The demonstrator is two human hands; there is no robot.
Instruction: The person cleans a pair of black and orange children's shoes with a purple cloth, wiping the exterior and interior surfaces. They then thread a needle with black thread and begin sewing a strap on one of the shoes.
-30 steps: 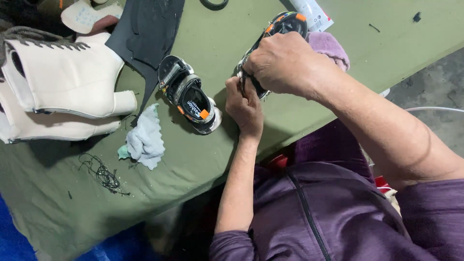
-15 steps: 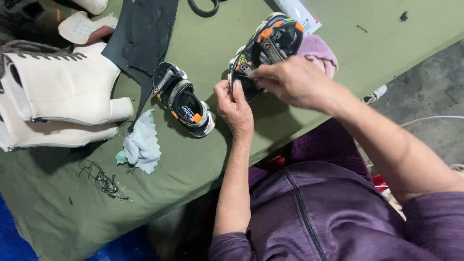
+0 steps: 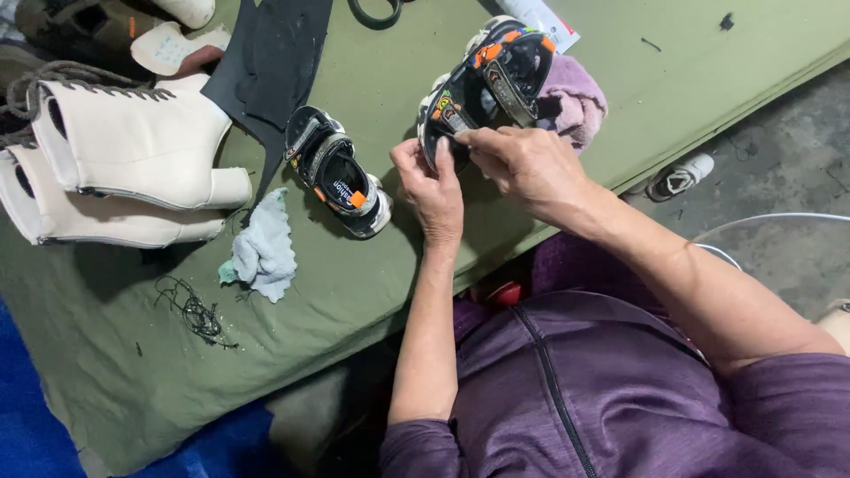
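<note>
A small black child's sandal (image 3: pixel 487 84) with orange trim is tilted up at its heel end over the green cloth-covered table (image 3: pixel 381 292). My left hand (image 3: pixel 431 188) grips its heel edge from the left. My right hand (image 3: pixel 524 164) pinches the same heel end from the right, fingertips pressed on the insole. Its matching sandal (image 3: pixel 339 173) lies flat on the table just to the left, untouched.
Two cream high-heeled boots (image 3: pixel 133 168) lie at the left. A black sheet of material (image 3: pixel 274 62) is behind the flat sandal, with a pale blue rag (image 3: pixel 263 250) and a tangle of black thread (image 3: pixel 195 310) in front. A purple cloth (image 3: pixel 571 102) sits beside the held sandal.
My right hand has slid off the top of the sandal down to its heel end, uncovering the straps. The sandal now shows its insole. My left hand stays at the heel.
</note>
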